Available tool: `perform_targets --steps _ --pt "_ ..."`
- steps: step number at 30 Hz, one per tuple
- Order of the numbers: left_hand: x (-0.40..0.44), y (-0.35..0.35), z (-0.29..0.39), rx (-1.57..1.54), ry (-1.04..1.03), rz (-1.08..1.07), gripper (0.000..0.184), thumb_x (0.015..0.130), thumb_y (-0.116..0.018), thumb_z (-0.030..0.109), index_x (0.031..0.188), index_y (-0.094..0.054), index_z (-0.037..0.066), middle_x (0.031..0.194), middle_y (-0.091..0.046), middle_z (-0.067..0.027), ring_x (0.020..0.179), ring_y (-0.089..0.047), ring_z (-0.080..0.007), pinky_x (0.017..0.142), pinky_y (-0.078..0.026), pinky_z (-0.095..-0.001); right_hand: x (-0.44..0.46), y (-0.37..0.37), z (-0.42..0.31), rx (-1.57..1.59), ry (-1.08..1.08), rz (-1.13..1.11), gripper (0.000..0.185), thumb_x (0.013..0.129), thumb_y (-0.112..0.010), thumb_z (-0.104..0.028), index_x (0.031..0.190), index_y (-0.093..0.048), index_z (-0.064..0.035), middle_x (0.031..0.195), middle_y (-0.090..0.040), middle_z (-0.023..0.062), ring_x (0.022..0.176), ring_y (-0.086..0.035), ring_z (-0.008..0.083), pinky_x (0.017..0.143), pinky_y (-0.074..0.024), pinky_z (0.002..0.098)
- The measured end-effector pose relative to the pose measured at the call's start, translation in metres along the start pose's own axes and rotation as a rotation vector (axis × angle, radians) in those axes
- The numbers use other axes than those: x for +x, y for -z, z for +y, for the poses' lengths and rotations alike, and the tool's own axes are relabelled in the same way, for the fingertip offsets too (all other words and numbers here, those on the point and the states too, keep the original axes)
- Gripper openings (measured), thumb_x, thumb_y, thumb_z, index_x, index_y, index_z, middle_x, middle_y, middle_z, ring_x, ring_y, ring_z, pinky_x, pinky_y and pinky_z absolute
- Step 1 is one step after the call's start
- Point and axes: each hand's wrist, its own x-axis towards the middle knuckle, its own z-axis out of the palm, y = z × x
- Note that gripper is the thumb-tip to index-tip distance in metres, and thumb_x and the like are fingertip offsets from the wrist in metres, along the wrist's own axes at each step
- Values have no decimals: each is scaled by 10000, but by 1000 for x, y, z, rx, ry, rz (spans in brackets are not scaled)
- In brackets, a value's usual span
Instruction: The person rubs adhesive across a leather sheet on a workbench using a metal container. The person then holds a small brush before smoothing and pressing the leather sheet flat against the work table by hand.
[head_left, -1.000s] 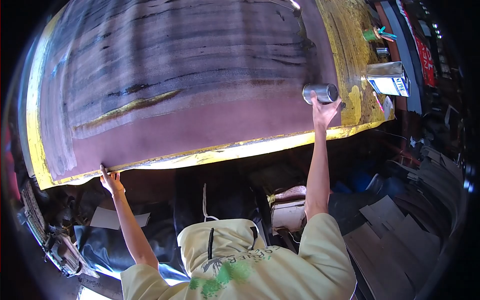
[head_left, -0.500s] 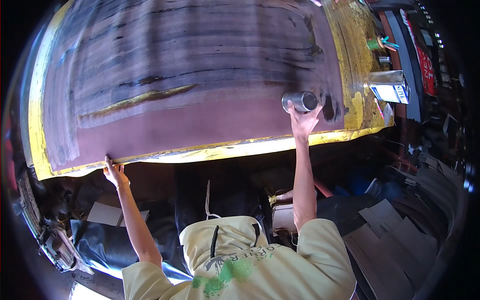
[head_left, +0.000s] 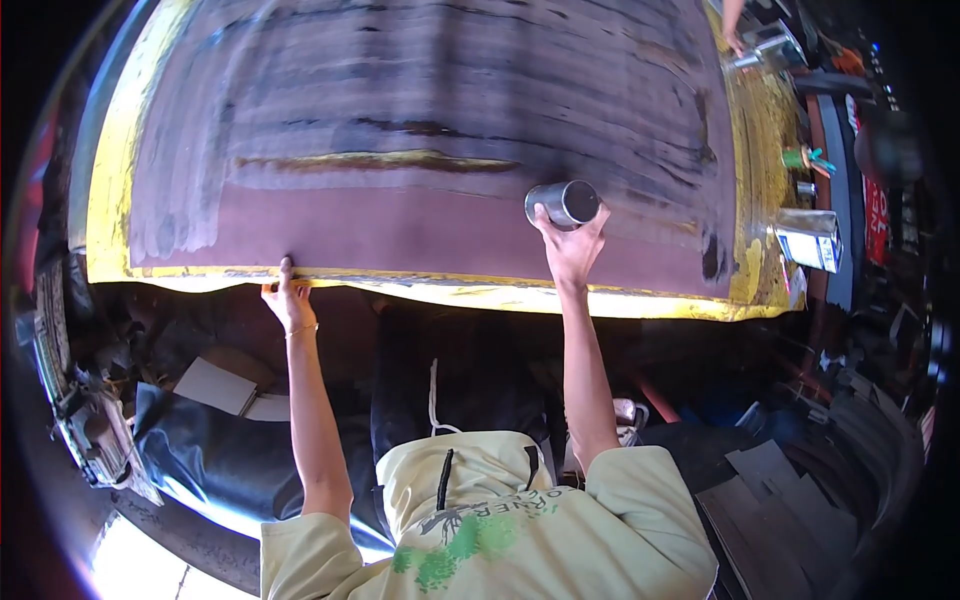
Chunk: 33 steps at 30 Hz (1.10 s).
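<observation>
My right hand grips a metal can, tilted over the brown sheet near its front edge. Dark wet streaks cover much of the sheet, and a yellowish-brown streak of liquid lies to the left of the can. At the front left, my left hand pinches the sheet's near edge, thumb on top and fingers beneath. Yellow material borders the sheet along the front. What is inside the can is hidden.
At the top right, another person's hand is beside a clear container. A rectangular tin and a green holder with brushes stand on the right. Flat grey pieces lie lower right; black sheeting lies lower left.
The can in my right hand has moved left along the sheet, leaving dark wet marks on the right. The view has turned, and another person's hand has appeared at the top right.
</observation>
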Motion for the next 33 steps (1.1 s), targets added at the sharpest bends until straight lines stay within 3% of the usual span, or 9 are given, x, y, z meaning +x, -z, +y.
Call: perform_targets --steps 4,9,12,14,21,29,33 --pt "3 2 6 65 22 31 505 713 -775 172 1019 -382 87 732 -505 -11 570 -493 -79 433 -356 -206 -18 -37 -34 19 -15 -82 684 620 -817 -284 1095 -395 -30 902 -617 190 816 -639 350 711 -526 422" --pt "5 7 2 94 -69 13 505 715 -775 155 1012 -377 67 748 -505 -10 555 -489 -64 426 -382 -184 -39 -85 -79 44 41 -134 698 615 -822 -283 1111 -402 -26 931 -610 190 842 -632 339 734 -517 420" --pt "6 7 -6 98 -151 98 622 692 -791 131 1106 -338 26 916 -490 -64 783 -514 -119 651 -464 -245 -51 -113 -108 78 80 -172 698 612 -826 -267 1117 -409 -26 951 -603 182 857 -624 326 751 -506 413" --pt "7 8 -7 116 -112 103 757 683 -797 130 1194 -258 -21 1073 -418 -125 971 -460 -180 870 -413 -308 -59 -131 -127 90 109 -179 702 605 -833 -248 1118 -408 -28 948 -602 175 858 -621 318 748 -502 407" --pt "2 9 14 87 33 57 796 674 -801 139 1186 -209 -4 1073 -398 -152 994 -468 -202 845 -447 -294 -77 -196 -185 120 120 -308 711 594 -841 -237 1124 -410 -39 960 -597 173 872 -610 321 756 -486 416" --pt "5 12 6 67 -53 47 775 669 -801 117 1158 -210 7 1036 -408 -134 928 -494 -188 764 -490 -287 -94 -272 -252 108 228 -348 711 586 -839 -265 1107 -412 -36 944 -586 164 858 -603 332 750 -478 430" --pt "5 12 12 27 -10 40 794 650 -797 72 1171 -199 31 1038 -409 -120 924 -490 -183 781 -479 -300 -104 -314 -283 120 285 -356 699 592 -831 -285 1094 -411 -38 927 -584 164 830 -606 331 730 -484 425"
